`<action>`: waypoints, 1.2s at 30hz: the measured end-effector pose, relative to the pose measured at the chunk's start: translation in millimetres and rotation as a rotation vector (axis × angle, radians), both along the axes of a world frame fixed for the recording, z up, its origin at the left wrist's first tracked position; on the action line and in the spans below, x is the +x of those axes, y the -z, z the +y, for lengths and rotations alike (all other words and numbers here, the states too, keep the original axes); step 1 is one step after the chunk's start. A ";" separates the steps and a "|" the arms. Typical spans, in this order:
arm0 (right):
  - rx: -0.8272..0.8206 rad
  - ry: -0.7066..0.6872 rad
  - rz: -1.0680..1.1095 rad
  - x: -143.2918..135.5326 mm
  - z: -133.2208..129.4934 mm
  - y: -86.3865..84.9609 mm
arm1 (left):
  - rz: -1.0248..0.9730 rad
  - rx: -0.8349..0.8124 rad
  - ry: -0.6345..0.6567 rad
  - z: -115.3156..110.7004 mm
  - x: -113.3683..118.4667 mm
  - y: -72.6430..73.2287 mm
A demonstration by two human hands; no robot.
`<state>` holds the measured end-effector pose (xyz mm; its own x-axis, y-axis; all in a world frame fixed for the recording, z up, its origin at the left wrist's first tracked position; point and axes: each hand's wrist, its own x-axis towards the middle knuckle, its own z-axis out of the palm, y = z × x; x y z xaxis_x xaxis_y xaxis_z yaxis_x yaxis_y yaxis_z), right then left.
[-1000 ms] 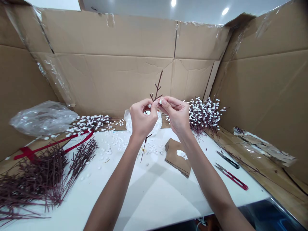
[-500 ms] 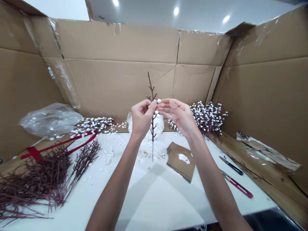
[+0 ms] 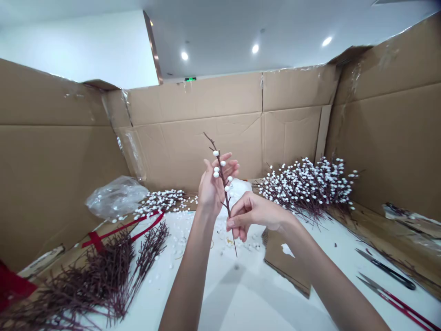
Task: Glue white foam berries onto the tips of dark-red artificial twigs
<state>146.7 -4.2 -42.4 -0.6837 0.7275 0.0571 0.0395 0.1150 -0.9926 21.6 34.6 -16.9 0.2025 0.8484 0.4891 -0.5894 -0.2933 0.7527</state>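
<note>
A brown artificial berry twig (image 3: 226, 196) with several white berries along its middle stands tilted in front of me, its bare tip pointing up and left. My right hand (image 3: 255, 212) pinches its lower stem between thumb and fingers. Behind the berried part is my left hand (image 3: 211, 191), fingers spread and palm toward the twig. Whether the left palm touches the twig, I cannot tell. Below the right forearm lies a piece of cardboard (image 3: 289, 269) with a white patch (image 3: 287, 250) on it.
Bare brown twigs (image 3: 99, 271) and a red ribbon (image 3: 148, 230) lie at left, near a clear plastic bag (image 3: 115, 197). White-berried stems (image 3: 310, 184) stand back right. A black-handled blade (image 3: 389, 270) and red-handled snips (image 3: 396, 301) lie at right. Cardboard walls (image 3: 206, 138) surround the table.
My left hand has let go of the twig and opened behind it. The right hand now pinches the lower stem. More berries show, and the twig leans left. The view has tilted up and turned left.
</note>
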 end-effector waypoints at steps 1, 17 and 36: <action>-0.014 0.034 0.009 0.5 -0.2 -0.4 | 0.037 -0.010 0.019 0.8 -2.9 -0.7; 0.019 0.221 -0.168 -5.9 10.3 15.9 | 0.253 0.122 -0.231 3.0 -14.9 -3.8; 0.082 -0.176 -0.287 22.3 8.1 1.3 | 0.237 0.151 -0.269 2.4 -8.4 -8.7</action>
<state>169.0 3.9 -43.7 -0.7950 0.5980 -0.1020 0.2880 0.2239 -0.9311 13.2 37.1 -8.2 0.1044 0.8087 0.5788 -0.2912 -0.5316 0.7953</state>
